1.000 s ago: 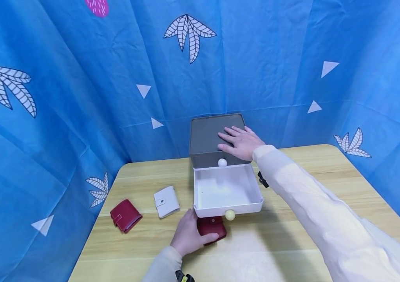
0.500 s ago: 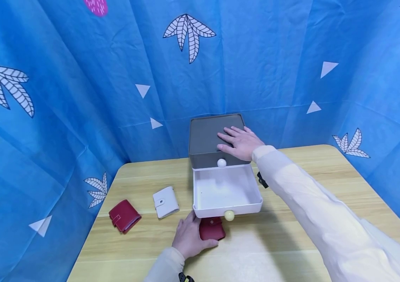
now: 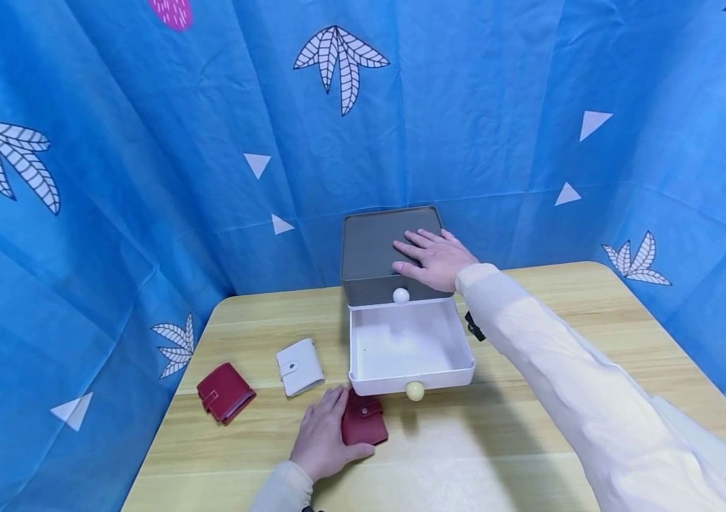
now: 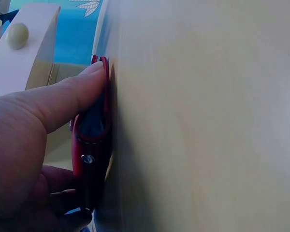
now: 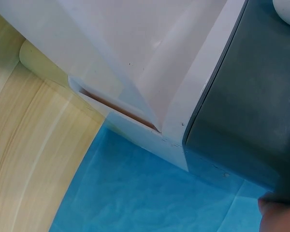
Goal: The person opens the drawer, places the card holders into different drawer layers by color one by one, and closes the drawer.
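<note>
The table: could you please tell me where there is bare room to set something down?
Free: the table in front of the open drawer, between the red wallet in the left hand and the right sleeve; the back-right corner beyond that sleeve. Crowded: the drawer's front-left corner, where that hand, that wallet and the white wallet gather.

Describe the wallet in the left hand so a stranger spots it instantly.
Find the open white drawer of the grey cabinet. By its left front corner lies a red wallet. Unlike the white wallet and the other red one, it's gripped by the left hand.
</note>
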`<control>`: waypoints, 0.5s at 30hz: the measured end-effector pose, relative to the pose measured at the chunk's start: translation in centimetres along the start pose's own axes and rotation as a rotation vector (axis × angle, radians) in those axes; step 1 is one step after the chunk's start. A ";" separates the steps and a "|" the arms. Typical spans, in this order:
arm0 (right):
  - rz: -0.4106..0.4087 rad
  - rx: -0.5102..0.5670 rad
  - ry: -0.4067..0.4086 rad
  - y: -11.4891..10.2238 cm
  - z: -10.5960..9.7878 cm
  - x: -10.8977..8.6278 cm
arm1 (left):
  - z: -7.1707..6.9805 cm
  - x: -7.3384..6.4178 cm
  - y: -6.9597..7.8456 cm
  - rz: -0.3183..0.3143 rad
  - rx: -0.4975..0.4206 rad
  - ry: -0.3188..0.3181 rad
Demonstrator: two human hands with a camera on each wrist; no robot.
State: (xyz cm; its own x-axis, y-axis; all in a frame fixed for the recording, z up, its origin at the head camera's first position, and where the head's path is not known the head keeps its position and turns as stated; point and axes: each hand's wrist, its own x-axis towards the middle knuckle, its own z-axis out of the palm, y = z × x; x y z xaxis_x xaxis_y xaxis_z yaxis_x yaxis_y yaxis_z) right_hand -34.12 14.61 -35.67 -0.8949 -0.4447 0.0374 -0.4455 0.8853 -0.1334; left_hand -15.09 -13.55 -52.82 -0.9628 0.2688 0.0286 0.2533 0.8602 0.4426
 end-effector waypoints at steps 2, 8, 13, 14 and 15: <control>0.003 -0.005 0.001 0.0 0.0 0.0 | -0.3 -0.3 -0.3 -0.005 -0.007 -0.002; 0.005 -0.003 -0.002 0.0 0.0 -0.1 | -0.7 -1.0 -1.3 -0.014 -0.009 -0.007; 0.003 0.001 0.001 -0.1 0.0 -0.1 | -1.2 -1.4 -2.1 -0.022 -0.014 -0.021; 0.004 0.001 0.002 -0.1 0.1 0.0 | -1.3 -1.4 -2.3 -0.023 -0.016 -0.024; 0.003 0.001 0.002 -0.1 0.1 0.0 | -1.3 -1.4 -2.5 -0.024 -0.019 -0.027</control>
State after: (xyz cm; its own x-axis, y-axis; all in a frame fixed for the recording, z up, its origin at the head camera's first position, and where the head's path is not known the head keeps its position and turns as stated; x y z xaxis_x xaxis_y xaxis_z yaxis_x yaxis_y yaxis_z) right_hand -34.06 14.53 -35.72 -0.8962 -0.4419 0.0388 -0.4429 0.8865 -0.1344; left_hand -14.46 -16.64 -52.74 -0.9655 0.2604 -0.0063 0.2285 0.8584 0.4594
